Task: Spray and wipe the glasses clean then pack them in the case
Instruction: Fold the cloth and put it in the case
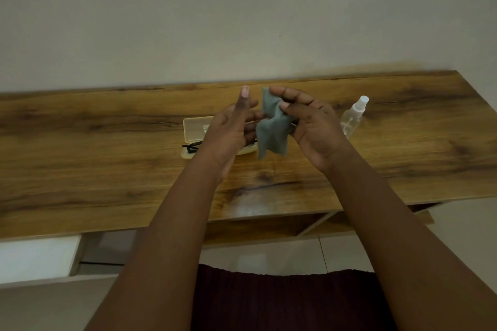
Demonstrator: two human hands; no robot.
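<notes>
While the right hand [313, 126] pinches a crumpled grey cleaning cloth [270, 131] between thumb and fingers, the left hand [228, 129] hovers open beside it, holding nothing. Below on the wooden table [107, 148], black-framed glasses [192, 147] lie in the open translucent plastic case [193, 129]. A clear plastic spray bottle [353, 115] stands just right.

Right hand [312, 126]: pinches grey cloth [271, 131] above the table [107, 148].
Left hand [228, 131]: fingers spread, beside cloth.
Case [193, 129]: open, glasses [192, 147] inside.
Spray bottle [353, 115]: lying right.
</notes>
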